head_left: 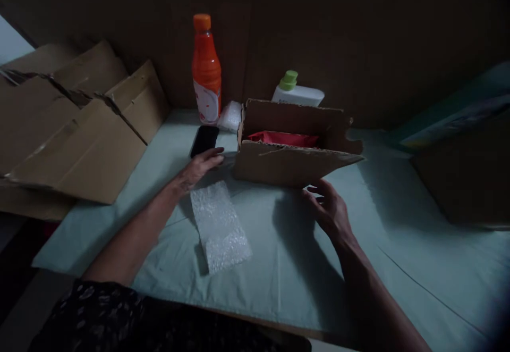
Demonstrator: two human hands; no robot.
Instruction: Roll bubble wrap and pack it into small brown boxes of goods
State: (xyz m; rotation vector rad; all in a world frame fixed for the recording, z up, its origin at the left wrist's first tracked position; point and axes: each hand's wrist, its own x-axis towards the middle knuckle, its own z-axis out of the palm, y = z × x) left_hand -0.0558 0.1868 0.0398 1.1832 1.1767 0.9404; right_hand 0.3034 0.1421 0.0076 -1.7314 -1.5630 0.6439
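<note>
An open cardboard box [274,167] stands near the middle of the table, with a red packet [285,139] inside it. My left hand [202,165] reaches toward the box's left side, fingers stretched out, just in front of a black phone [204,140]. By the box's front right corner is my right hand [329,207], its fingers apart and curved, with nothing visible in them. Whether its fingertips touch the box I cannot tell. Between my forearms a sheet of bubble wrap [221,228] lies flat on the cloth.
An orange bottle [207,73], a small bubble-wrapped bundle [231,116] and a white bottle with a green cap [298,94] are at the back. Several cardboard boxes [91,150] crowd the left. Another box [466,171] stands right on the pale green tablecloth [263,283].
</note>
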